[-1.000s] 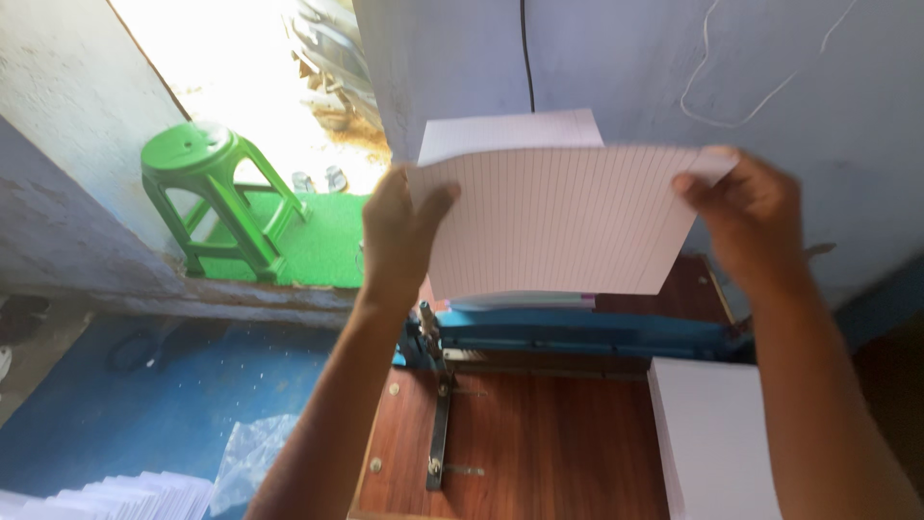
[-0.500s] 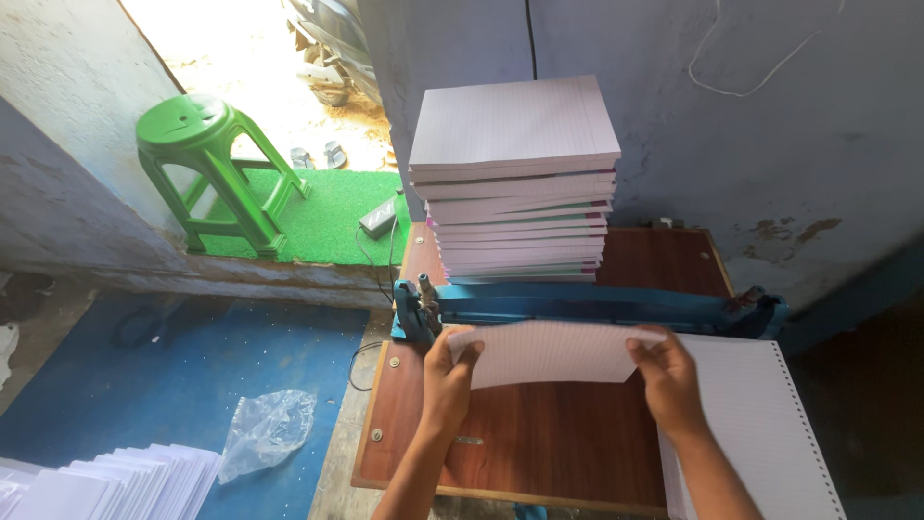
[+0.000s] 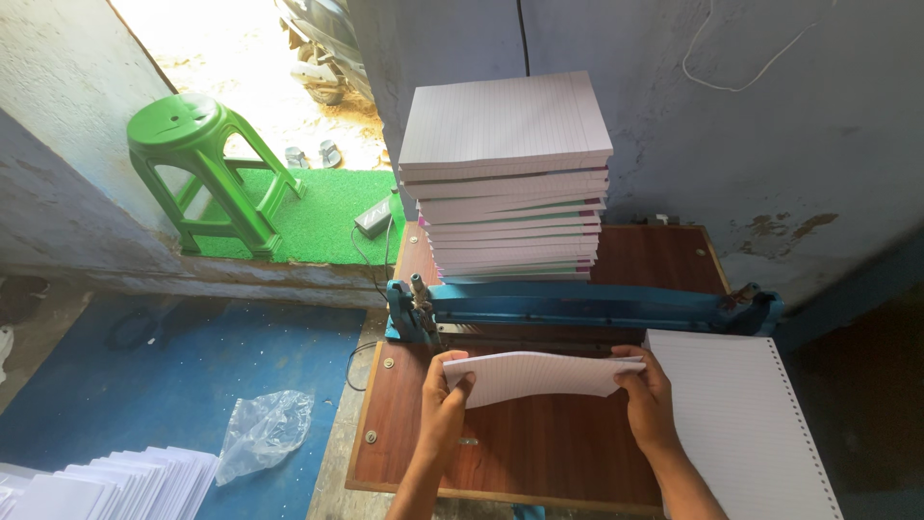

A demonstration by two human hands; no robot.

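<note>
In the head view, a thin bundle of ruled sheets (image 3: 544,374) is held over the near part of the wooden table (image 3: 520,453), just in front of the blue cutter bar (image 3: 577,306). The left hand (image 3: 445,400) is closed on the left end of the bundle, fingers (image 3: 460,381) curled tightly around the edge; the right hand (image 3: 647,395) is closed on the right end in the same way. For good work, the edges should be kept even and the bundle level, it is judged. A tall stack of ruled paper (image 3: 508,178) is seen on the far side, and a perforated sheet pile (image 3: 736,424) lies at the right.
</note>
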